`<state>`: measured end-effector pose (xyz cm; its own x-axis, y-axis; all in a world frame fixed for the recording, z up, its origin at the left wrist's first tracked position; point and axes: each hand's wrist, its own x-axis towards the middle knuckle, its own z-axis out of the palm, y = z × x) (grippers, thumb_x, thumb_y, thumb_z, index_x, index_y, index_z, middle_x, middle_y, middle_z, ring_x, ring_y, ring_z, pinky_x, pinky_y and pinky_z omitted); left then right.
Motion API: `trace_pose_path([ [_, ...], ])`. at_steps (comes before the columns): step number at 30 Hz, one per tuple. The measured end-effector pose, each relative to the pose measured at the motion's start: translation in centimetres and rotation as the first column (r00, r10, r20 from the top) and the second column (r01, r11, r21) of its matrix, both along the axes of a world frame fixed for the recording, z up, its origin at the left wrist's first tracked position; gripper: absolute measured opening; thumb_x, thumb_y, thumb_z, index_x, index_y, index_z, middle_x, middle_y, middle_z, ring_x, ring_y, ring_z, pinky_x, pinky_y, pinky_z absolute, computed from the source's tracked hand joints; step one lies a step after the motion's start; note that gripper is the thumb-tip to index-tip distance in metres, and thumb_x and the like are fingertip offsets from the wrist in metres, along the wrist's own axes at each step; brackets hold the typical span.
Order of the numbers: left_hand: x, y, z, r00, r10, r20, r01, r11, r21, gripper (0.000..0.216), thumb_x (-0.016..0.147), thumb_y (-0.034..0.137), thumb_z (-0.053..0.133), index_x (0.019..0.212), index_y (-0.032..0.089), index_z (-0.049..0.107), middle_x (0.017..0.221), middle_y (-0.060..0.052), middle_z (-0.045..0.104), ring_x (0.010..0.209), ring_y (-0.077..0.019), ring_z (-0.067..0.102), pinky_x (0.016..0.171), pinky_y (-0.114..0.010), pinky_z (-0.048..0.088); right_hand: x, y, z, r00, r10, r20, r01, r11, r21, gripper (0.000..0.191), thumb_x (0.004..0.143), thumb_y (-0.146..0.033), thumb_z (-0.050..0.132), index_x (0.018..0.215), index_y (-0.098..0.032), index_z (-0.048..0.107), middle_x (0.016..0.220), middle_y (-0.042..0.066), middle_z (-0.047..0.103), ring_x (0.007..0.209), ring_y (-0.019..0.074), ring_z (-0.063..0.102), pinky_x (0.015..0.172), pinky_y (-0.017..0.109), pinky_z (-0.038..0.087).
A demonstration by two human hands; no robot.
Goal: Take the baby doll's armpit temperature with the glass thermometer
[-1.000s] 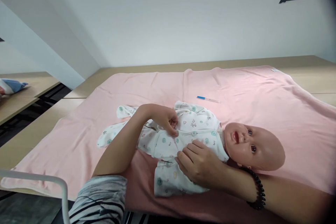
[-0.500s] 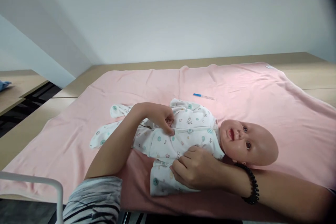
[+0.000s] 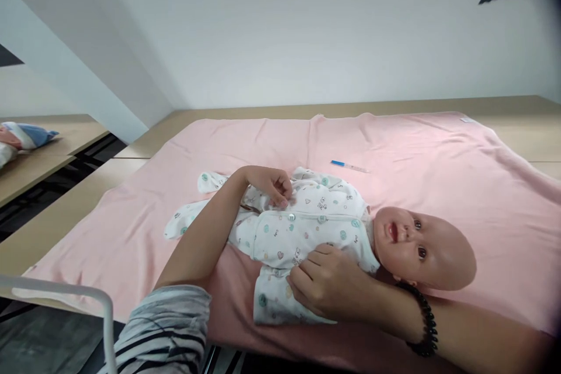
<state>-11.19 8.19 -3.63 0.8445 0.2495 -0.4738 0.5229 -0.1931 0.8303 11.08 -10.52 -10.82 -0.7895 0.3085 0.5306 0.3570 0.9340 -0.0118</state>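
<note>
A baby doll point(image 3: 423, 248) lies on its back on a pink blanket point(image 3: 438, 169), head to the right. It wears a white patterned romper point(image 3: 307, 222) with green buttons down the front. My left hand point(image 3: 274, 184) rests on the far side of the romper near the waist, fingers curled in a pinch on the cloth. My right hand point(image 3: 326, 286) lies on the doll's near side at the chest, fingers bent and pressing the romper's near sleeve. A black bead bracelet point(image 3: 423, 318) circles my right wrist.
A thin white stick with a blue end point(image 3: 348, 165) lies on the blanket beyond the doll. The blanket covers a wooden tabletop point(image 3: 56, 222). A white metal rail point(image 3: 65, 298) stands at the lower left. Folded cloth point(image 3: 24, 135) lies on a table at far left.
My left hand has moved from the middle button line up and away to the romper's far edge near the waist. My right hand stays on the doll's near side.
</note>
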Motion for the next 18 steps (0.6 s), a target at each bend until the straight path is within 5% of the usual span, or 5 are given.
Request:
trace_pose_path([
  [2,-0.1,-0.2,-0.9,0.982,0.174,0.066,-0.185,0.957,0.222,0.036,0.087,0.051,0.066,0.071,0.018,0.063,0.064,-0.001,0.060,0.059,-0.0130,0.056,0.059,-0.028,0.046,0.0,0.1,0.0,1.000,-0.007,-0.004,0.007,1.000,-0.002,0.023,0.097,-0.020,0.055,0.074,-0.019,0.051,0.064,0.000,0.053,0.057,0.0166,0.041,0.060,0.035,0.025],
  [3,-0.1,-0.3,-1.5,0.954,0.278,0.109,-0.298,0.868,0.397,0.039,0.090,0.052,0.061,0.071,0.018,0.060,0.063,0.000,0.059,0.058,-0.0122,0.053,0.058,-0.028,0.044,0.0,0.1,0.1,1.000,-0.010,-0.003,0.010,1.000,-0.001,0.024,0.098,-0.021,0.055,0.074,-0.019,0.051,0.064,0.000,0.053,0.057,0.0165,0.041,0.060,0.035,0.026],
  [5,0.2,-0.3,-2.8,0.878,0.430,0.209,-0.438,0.547,0.713,0.041,0.093,0.051,0.053,0.068,0.019,0.053,0.063,0.000,0.057,0.058,-0.0119,0.049,0.057,-0.027,0.038,0.0,0.2,0.1,1.000,-0.012,-0.002,0.012,1.000,0.007,0.025,0.099,-0.021,0.053,0.074,-0.019,0.052,0.063,0.000,0.054,0.057,0.0163,0.041,0.060,0.035,0.027],
  [7,0.4,-0.4,-4.0,0.842,0.475,0.256,-0.444,0.340,0.829,0.038,0.092,0.048,0.052,0.067,0.019,0.049,0.067,-0.001,0.059,0.062,-0.0131,0.048,0.058,-0.028,0.035,0.0,0.2,0.2,1.000,-0.014,-0.013,0.014,1.000,0.017,0.026,0.098,-0.021,0.053,0.073,-0.019,0.052,0.062,0.001,0.053,0.056,0.0162,0.041,0.059,0.035,0.028],
  [18,0.9,-1.2,-5.1,0.841,0.462,0.283,-0.366,0.100,0.925,0.026,0.093,0.033,0.048,0.072,0.019,0.051,0.073,-0.002,0.062,0.065,-0.0134,0.049,0.059,-0.027,0.032,-0.1,0.4,0.4,1.000,-0.005,-0.022,0.006,1.000,0.030,0.025,0.098,-0.024,0.053,0.073,-0.022,0.056,0.061,0.004,0.055,0.054,0.0187,0.045,0.056,0.039,0.036],
])
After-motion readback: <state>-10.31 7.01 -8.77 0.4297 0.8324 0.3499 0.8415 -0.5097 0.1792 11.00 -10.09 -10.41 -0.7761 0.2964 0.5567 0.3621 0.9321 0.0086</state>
